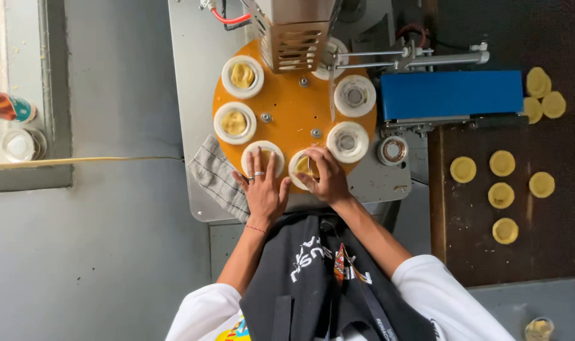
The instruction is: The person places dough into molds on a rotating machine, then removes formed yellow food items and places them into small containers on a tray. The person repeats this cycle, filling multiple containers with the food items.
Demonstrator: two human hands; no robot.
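Note:
An orange round turntable (287, 110) carries several white ring moulds. My left hand (262, 189), a ring on one finger, lies flat with fingers spread over the near-left mould (263, 150). My right hand (325, 177) presses with curled fingers on the neighbouring mould (298, 165), where yellow dough shows under the fingers. Two moulds at the left (242, 76) (235, 122) hold yellow dough. Two moulds at the right (354, 95) (347, 141) show only a grey centre.
A metal press head (294, 38) hangs over the turntable's far side. A blue conveyor (452, 93) runs to the right. Several formed yellow dough shells (502, 194) sit on a dark tray (553, 240). A grey cloth (218, 173) lies by my left hand.

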